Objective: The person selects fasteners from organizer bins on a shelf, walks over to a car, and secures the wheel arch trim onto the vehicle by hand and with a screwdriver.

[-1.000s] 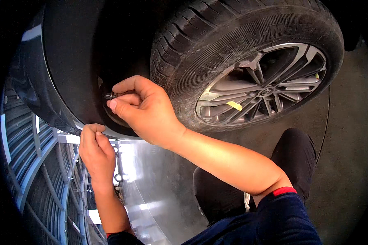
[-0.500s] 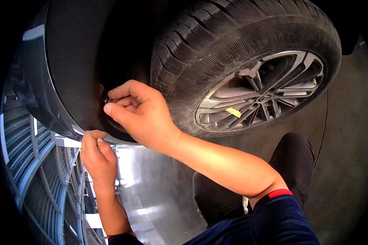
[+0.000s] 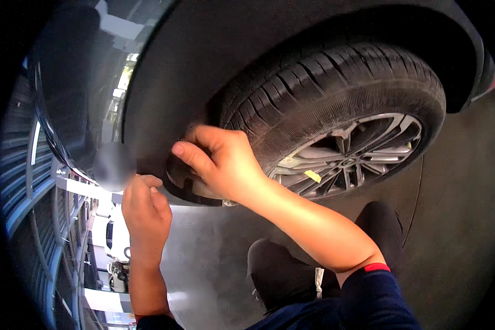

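Grey floor [image 3: 206, 253] shows below; I note left hand [image 3: 147, 206] and right hand [image 3: 228, 165] curled near dark trim [image 3: 173, 82]. Whether gripping, I cannot tell; light, even pressure advised.

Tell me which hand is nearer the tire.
The right hand: it appears close beside the tire, while the left hand is farther left and lower in the picture.

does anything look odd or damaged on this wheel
The yellow strip on the left part of the wheel looks out of place: it is bright against the grey metal, perhaps stray tape. No clear damage shows.
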### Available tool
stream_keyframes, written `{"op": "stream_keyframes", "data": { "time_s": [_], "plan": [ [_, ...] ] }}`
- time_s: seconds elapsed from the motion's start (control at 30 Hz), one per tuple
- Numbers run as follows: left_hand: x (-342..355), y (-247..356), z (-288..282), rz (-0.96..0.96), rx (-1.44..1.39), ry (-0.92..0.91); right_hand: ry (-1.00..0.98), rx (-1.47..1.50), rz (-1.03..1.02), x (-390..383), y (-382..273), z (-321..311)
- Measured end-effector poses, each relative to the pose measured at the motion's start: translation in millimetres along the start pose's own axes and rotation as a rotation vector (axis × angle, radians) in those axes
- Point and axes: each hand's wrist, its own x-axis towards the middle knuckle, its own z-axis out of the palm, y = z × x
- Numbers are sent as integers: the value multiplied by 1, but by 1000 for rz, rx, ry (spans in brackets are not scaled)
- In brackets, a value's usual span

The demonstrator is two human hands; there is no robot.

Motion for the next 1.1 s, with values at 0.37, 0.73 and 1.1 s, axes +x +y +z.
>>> {"op": "stream_keyframes", "data": {
  "time_s": [0.37, 0.73, 1.1],
  "plan": [
    [0, -7, 4, 18, -51, 74, 45, -493, -559, 4, -2, 0],
    [2, -9, 4, 35, -62, 83, -185, 55, -63, 11, 3, -2],
    [4, -6, 3, 56, -63, 91, -679, 1266, 596, 25, 19, -16]
  ]
}}
